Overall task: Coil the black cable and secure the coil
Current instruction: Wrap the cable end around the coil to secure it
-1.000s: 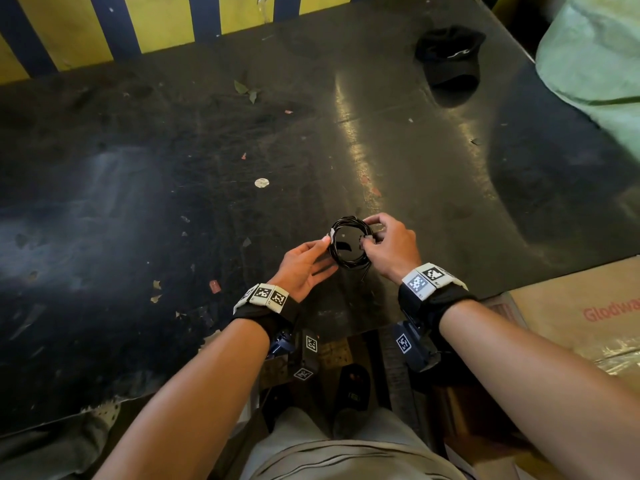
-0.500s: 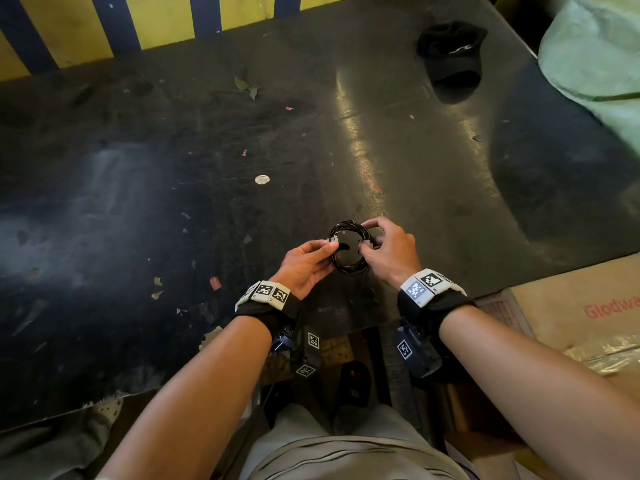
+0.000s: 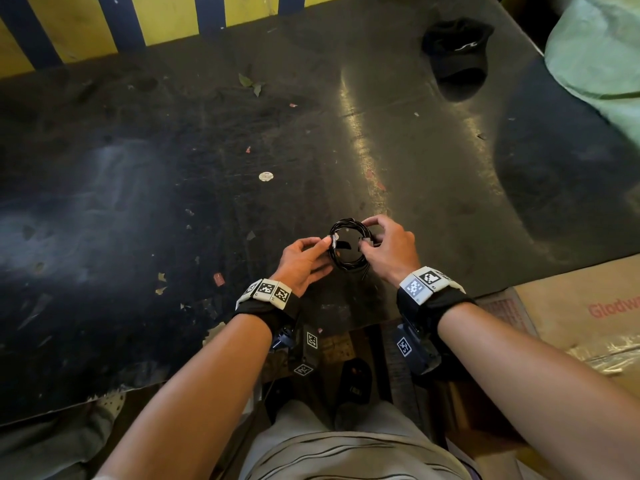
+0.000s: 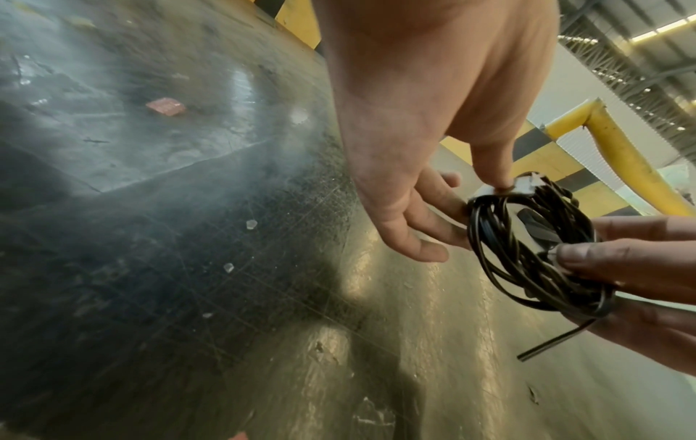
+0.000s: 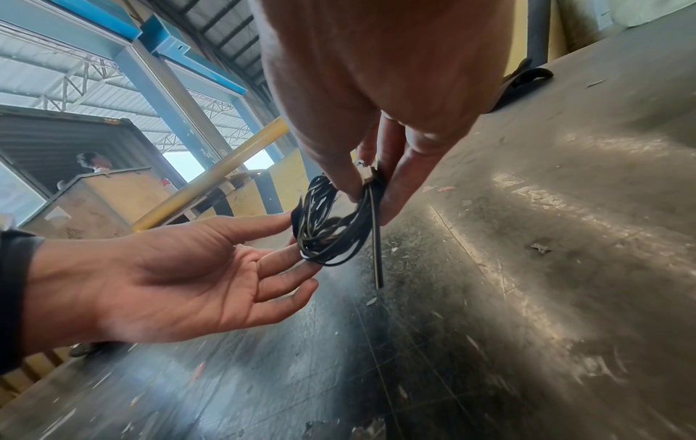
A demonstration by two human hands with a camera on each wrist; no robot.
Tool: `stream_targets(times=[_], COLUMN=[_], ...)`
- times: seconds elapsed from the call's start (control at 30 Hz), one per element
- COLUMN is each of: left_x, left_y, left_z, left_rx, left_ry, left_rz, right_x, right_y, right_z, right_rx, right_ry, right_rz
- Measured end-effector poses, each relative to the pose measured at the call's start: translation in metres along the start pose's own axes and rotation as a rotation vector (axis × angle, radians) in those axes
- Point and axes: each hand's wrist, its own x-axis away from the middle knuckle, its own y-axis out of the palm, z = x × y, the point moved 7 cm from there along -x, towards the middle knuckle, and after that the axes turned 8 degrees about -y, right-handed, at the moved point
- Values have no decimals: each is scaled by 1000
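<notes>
The black cable (image 3: 343, 224) is wound into a small ring that both hands hold just above the dark table (image 3: 138, 202). My left hand (image 3: 327, 242) pinches the ring's left side at a pale piece, thumb on top (image 4: 485, 193), the other fingers straight beneath the cable (image 4: 527, 268). My right hand (image 3: 367, 233) pinches the right side of the cable (image 5: 327, 235) together with a small connector (image 5: 367, 175). A stiff loose end (image 5: 376, 253) sticks out below the ring and shows again as a loose end (image 4: 557, 342) in the left wrist view.
A black cap (image 3: 457, 50) lies at the table's far right. A pale green sack (image 3: 595, 57) fills the right corner, and a cardboard box (image 3: 588, 306) sits at the near right. A yellow and blue striped barrier (image 3: 166, 19) runs along the far edge. Small scraps dot the table.
Both hands stay at the coil. My left thumb and finger have shifted from inside the ring onto its left rim at the pale piece; the right grip has hardly moved.
</notes>
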Motion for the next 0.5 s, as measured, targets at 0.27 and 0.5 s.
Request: stream_targets(times=[0.27,0.5], left_x=[2,4], left_y=[-1,0], left_z=[-5,1], left_rx=[109,-5], left_ry=[-135,-153], left_rz=[-86,-166], right_x=[2,1], right_y=[6,10], right_z=[-1,-6], right_rx=[-5,13], right_ry=[-14,-47], right_rz=[-24,-34])
